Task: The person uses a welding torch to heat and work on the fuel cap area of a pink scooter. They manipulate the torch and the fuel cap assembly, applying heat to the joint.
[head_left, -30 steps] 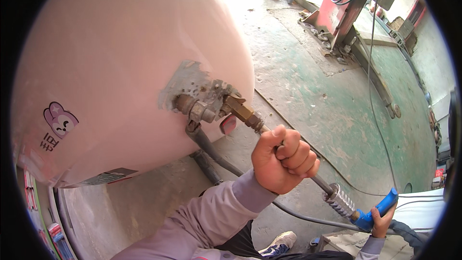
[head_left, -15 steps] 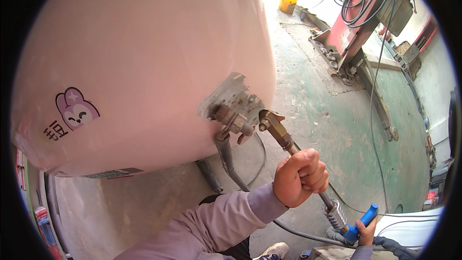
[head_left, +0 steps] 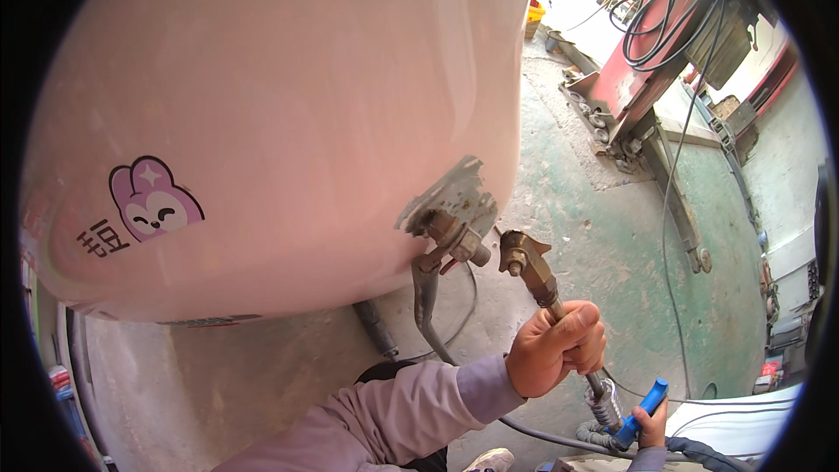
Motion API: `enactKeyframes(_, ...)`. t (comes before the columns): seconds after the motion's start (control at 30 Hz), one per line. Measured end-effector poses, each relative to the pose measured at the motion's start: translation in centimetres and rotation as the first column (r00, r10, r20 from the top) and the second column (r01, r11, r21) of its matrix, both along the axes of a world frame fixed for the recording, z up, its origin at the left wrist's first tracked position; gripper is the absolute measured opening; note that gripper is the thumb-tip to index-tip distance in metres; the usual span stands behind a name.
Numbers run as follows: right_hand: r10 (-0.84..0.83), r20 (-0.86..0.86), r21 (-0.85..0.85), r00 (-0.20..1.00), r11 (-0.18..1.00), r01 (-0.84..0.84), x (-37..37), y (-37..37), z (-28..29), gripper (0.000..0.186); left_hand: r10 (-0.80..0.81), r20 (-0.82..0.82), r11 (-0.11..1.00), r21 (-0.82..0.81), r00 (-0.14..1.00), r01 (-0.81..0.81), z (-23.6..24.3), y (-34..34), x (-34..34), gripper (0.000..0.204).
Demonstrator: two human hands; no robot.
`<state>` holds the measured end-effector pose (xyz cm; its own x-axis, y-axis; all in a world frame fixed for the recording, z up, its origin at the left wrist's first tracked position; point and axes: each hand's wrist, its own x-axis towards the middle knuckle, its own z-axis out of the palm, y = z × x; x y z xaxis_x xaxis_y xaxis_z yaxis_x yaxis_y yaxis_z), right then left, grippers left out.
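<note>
tank (head_left: 288, 105) first: big pale pink rounded shell, smooth and slightly glossy, with a cartoon rabbit sticker (head_left: 150, 201) at its left and a scraped grey patch low on the right where a brass valve (head_left: 450, 240) juts out. concrete floor (head_left: 612, 245) beyond is worn green, dusty, with a red machine (head_left: 664, 44) and looped black cables at the far right. left hand (head_left: 559, 350) is wrapped tight round a slim metal wand, whose brass nozzle (head_left: 523, 255) sits just beside the valve, apart from it (a narrow gap shows). right hand (head_left: 648, 424), low at the near right, is closed on a blue lever handle (head_left: 642, 402) next to a ribbed metal collar (head_left: 603, 404). judged risk: squeezing the lever with the nozzle unseated could vent whatever the hose carries; a crooked approach could also skid the brass tip off the valve's small mouth, scarring the paint.
</note>
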<state>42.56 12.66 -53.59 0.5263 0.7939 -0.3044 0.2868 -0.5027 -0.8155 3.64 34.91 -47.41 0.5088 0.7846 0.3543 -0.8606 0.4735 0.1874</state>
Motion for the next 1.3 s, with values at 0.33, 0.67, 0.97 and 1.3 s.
enactKeyframes(0.33, 0.016, 0.031, 0.116, 0.999, 0.993, -0.020, 1.5, -0.6, -1.9, 0.083, -0.019, 0.030, 0.996, 0.088, 0.999, 0.016, -0.3, -0.1, -0.2, 0.040)
enactKeyframes(0.67, 0.007, -0.012, 0.022, 1.000, 1.000, -0.006, 0.2, -0.1, -0.4, 0.101, -0.034, 0.030, 0.999, 0.032, 0.999, 0.033, -0.1, -0.2, 0.0, 0.041)
enactKeyframes(0.97, -0.018, 0.005, 0.071, 1.000, 0.997, 0.017, -0.2, 0.2, -0.6, 0.095, -0.084, -0.015, 0.990, 0.111, 0.996, 0.085, 0.3, -1.1, -0.5, 0.043)
enactKeyframes(1.3, -0.060, 0.010, 0.164, 0.998, 0.985, 0.057, -0.6, -0.3, 0.0, 0.097, -0.106, 0.015, 0.923, 0.373, 0.994, 0.092, 1.0, -2.1, -1.2, 0.050)
